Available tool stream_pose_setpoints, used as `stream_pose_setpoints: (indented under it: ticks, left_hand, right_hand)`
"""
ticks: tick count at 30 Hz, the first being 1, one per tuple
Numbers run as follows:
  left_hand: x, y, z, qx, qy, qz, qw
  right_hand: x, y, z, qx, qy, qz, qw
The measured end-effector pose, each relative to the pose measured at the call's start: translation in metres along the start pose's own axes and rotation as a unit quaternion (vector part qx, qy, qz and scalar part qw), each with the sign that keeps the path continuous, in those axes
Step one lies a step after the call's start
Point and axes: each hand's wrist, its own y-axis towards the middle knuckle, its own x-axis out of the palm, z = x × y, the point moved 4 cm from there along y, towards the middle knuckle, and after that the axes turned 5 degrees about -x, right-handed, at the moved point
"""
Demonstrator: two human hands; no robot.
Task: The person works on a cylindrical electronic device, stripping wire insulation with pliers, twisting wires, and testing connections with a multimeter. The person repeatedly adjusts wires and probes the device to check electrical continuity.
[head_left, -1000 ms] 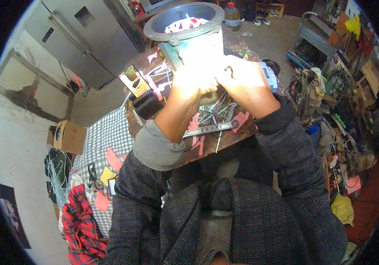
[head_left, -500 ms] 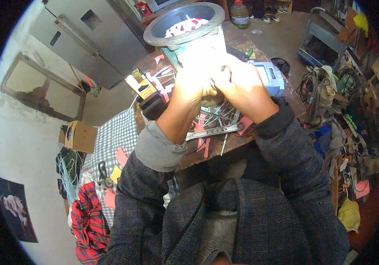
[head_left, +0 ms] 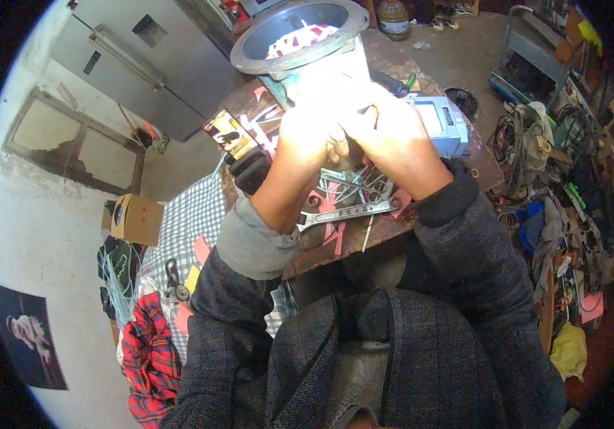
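Observation:
A greenish metal housing with a wide round flange stands tilted on the wooden table, pink and white strips inside. My left hand and my right hand meet at its lower front, touching or very close to it, fingers curled; glare hides what they grip. Below them lie white strips, pink paper scraps and a long metal wrench. Left of my left hand sit a yellow-and-black package and a black object; right of my right hand is a light blue device.
Left are a checked-cloth surface, a cardboard box, red plaid cloth and a steel refrigerator. Right are a hand trolley and piled cables and clutter. A large bottle stands behind the table.
The view has shifted slightly, so the room and table sit further right in the picture. My hands stay together at the housing's lower front, with only slight movement of the fingers.

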Motion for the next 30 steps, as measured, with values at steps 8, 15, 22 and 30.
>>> stream_pose_setpoints:
  ticks: [8, 15, 22, 30]
  left_hand:
    - [0.010, 0.011, -0.013, 0.083, -0.133, 0.022, 0.987]
    - [0.004, 0.009, -0.007, 0.101, -0.026, -0.014, 0.994]
    - [-0.009, 0.004, -0.016, 0.111, 0.275, 0.037, 0.954]
    - [0.006, -0.022, 0.011, -0.172, -0.003, -0.019, 0.985]
  right_hand:
    - [0.009, -0.007, 0.010, 0.087, 0.108, -0.029, 0.990]
    - [0.005, -0.002, -0.009, -0.141, -0.232, -0.052, 0.961]
    - [-0.007, 0.017, 0.000, -0.082, -0.069, -0.110, 0.988]
    - [-0.004, 0.012, 0.015, 0.509, 0.276, -0.133, 0.805]
